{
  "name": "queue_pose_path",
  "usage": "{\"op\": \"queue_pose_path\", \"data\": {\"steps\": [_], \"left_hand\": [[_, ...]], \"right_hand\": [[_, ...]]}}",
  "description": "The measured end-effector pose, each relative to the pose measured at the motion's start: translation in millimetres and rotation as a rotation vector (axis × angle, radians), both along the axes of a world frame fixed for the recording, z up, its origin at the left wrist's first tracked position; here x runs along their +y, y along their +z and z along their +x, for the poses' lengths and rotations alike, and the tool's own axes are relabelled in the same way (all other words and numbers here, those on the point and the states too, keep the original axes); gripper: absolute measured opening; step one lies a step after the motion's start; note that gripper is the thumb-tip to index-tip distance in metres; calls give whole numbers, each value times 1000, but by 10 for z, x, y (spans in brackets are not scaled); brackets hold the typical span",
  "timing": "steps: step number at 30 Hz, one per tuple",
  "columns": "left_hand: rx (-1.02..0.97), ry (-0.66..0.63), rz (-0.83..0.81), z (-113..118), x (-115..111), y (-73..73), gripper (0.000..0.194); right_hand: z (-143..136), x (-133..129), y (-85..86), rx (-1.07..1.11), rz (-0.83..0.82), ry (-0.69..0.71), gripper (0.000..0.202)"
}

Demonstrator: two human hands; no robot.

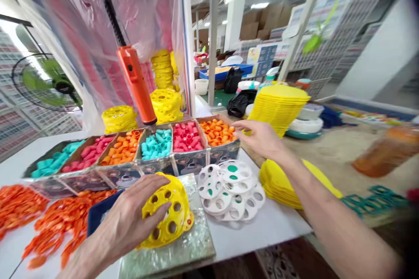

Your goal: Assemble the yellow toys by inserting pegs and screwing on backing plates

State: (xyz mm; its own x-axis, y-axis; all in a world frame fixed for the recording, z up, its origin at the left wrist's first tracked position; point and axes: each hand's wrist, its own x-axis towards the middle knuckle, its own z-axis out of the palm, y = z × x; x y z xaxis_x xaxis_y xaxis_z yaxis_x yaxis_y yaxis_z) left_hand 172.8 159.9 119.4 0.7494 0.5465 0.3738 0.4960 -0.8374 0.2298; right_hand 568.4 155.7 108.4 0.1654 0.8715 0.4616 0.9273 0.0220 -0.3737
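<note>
Head view: the left hand [126, 211] holds the yellow holed piece [170, 216] on a green board [196, 237], its fingers curved over the piece's left side and the thumb across its face. The right hand [262, 137] is at the right-end compartment of orange caps [216, 132], fingers slightly bent; whether they pinch a cap I cannot tell. White holed discs [244, 182] lie in a heap on the surface [258, 235] just beside the board, and an orange power tool [135, 83] hangs above the compartments
</note>
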Motion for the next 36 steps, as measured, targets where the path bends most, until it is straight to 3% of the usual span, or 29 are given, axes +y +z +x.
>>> {"op": "queue_pose_path", "data": {"steps": [3,6,10,14,20,26,31,36], "left_hand": [[20,-49,13,532,263,182,26],[154,2,45,1102,632,282,26],[315,43,5,1633,1118,191,19],[451,40,-108,1869,1402,19,26],[386,50,-183,1840,1546,-97,27],[66,75,-224,1688,1450,-49,24],[-275,12,-434,1475,1172,57,28],[-528,-66,-747,1093,668,129,39]], "right_hand": [[-17,159,119,-121,-117,-5,33],[-70,351,196,-237,-219,-2,30],[-156,580,188,-347,-359,10,22],[-198,669,105,-343,-408,50,23],[-187,597,21,-159,-232,70,17],[-281,525,46,145,32,115,21],[-522,282,172,372,165,220,21],[-876,-64,273,526,231,306,29]]}}
